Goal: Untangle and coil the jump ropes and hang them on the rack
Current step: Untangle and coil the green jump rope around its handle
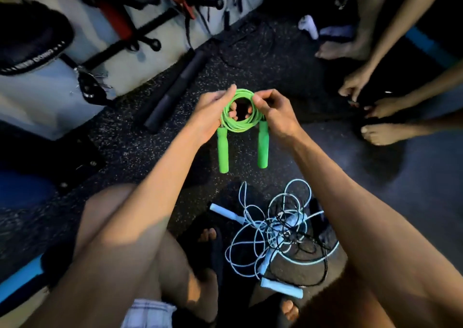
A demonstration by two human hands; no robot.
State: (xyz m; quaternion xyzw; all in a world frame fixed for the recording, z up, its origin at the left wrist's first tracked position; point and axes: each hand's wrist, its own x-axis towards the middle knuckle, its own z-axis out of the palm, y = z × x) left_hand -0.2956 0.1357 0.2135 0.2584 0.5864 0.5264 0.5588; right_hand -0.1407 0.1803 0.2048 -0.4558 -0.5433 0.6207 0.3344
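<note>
A green jump rope (238,124) is wound into a small round coil, and its two green handles hang straight down from it. My left hand (213,112) grips the coil's left side with the fingers through the ring. My right hand (273,112) pinches the coil at its top right. On the dark floor between my feet lies a tangle of a light blue jump rope (253,240) and a thin black rope (300,242). A black wall rack (150,27) with hooks and hanging straps stands at the upper left.
Two black foam-covered bars (172,89) lie on the floor by the wall. Another person's hands (353,87) and bare feet (383,132) are at the right. A black bag (30,42) hangs at the far left. Blue mat edges show at lower left and upper right.
</note>
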